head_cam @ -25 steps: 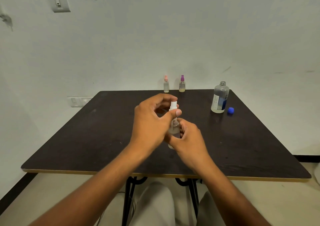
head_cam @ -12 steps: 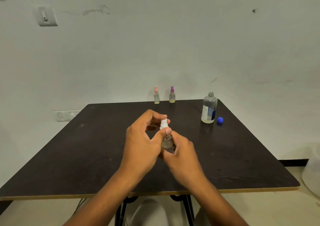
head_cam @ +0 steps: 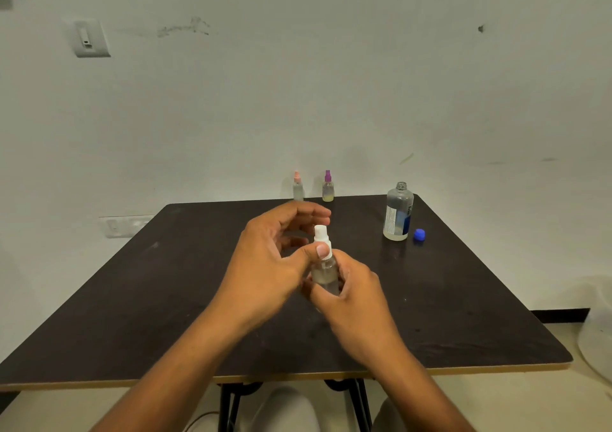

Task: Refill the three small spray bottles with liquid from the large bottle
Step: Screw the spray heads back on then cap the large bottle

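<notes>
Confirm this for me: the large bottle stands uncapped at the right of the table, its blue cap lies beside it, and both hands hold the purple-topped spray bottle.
One detail is wrong. The head view shows the left hand and right hand holding the white-topped spray bottle; the purple-topped spray bottle stands untouched at the table's far edge. The large bottle is uncapped at the right, its blue cap beside it.

Both forearms reach forward from the lower edge of the view and meet over the middle of the bench (head_cam: 132, 299). The right hand (head_cam: 351, 299) is curled round the body of the white-capped spray bottle (head_cam: 324, 271), holding it upright above the bench. The left hand (head_cam: 275, 259) sits just left of the bottle's cap, thumb tip pressed against the white collar, the other fingers (head_cam: 311, 213) arched loosely over and behind the cap.
</notes>
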### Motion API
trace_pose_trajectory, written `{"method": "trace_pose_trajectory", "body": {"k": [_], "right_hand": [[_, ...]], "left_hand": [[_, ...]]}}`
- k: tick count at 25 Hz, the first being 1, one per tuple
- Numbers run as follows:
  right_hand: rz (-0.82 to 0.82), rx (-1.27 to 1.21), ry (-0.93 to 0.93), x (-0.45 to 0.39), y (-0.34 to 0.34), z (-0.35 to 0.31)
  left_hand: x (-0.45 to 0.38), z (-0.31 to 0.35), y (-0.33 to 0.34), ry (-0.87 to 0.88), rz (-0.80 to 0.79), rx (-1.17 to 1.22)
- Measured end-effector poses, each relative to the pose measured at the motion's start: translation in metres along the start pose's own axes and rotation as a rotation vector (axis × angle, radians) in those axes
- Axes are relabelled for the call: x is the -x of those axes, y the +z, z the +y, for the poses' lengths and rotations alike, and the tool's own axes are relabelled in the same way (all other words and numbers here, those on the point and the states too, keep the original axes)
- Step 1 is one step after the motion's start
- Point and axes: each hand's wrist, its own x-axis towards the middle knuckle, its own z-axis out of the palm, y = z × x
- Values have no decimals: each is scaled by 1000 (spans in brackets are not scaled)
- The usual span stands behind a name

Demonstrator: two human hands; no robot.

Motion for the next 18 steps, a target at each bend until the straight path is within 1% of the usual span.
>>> {"method": "trace_pose_trajectory", "body": {"k": [3, 5, 6, 9, 10, 11, 15, 16, 18], "right_hand": [[-5, -11, 2, 0, 1, -2], [-10, -19, -7, 2, 2, -2], [-6, -8, -9, 2, 3, -1], [2, 25, -3, 3, 3, 0], [0, 26, -5, 3, 2, 0], [-1, 22, -9, 2, 2, -1], [-11, -33, -11, 3, 3, -5], [-22, -42, -9, 3, 4, -5], [-51, -53, -12, 5, 3, -5]], "left_hand": [[-3, 1, 2, -3, 91, -124], [-5, 4, 2, -36, 80, -181], [-6, 5, -1, -47, 45, -174], [-10, 13, -13, -72, -148, -67], [-11, 15, -15, -77, -188, -45], [-11, 16, -16, -70, -184, -53], [-7, 13, -5, -16, -2, -219], [-7, 13, -5, -19, 7, -222], [-9, 14, -9, -39, -56, -156]]}}
